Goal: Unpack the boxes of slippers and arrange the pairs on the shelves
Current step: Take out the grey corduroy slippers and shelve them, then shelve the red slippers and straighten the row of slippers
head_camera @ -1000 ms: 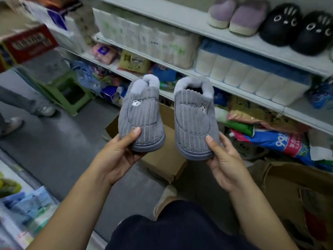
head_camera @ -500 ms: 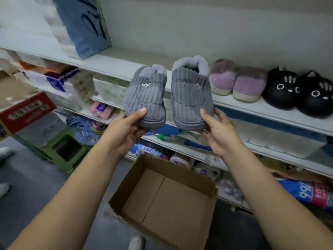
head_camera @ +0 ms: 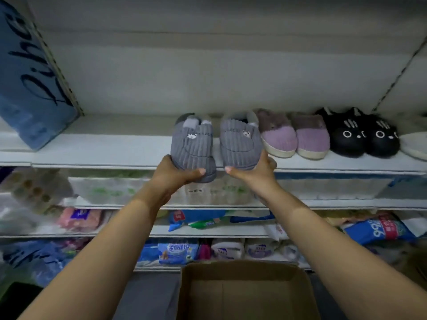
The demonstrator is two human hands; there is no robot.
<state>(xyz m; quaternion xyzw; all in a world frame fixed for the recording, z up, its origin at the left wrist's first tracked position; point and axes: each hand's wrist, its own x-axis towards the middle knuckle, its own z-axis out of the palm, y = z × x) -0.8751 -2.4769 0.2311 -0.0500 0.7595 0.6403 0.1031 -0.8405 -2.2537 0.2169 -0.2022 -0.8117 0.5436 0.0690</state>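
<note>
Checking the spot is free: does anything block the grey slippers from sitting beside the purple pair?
Nothing visible does. The grey slippers are over bare shelf just left of the purple pair; the blue pack stands well aside.

Light is dim, flat and cool grey, brightest on the back wall point(head_camera: 208, 88) at upper centre, with soft shadow beneath the top shelf point(head_camera: 104, 155). The packets point(head_camera: 34, 192) at middle left are smeared by blur. Straight shelf edges bow and darken toward the frame's corners.
</note>
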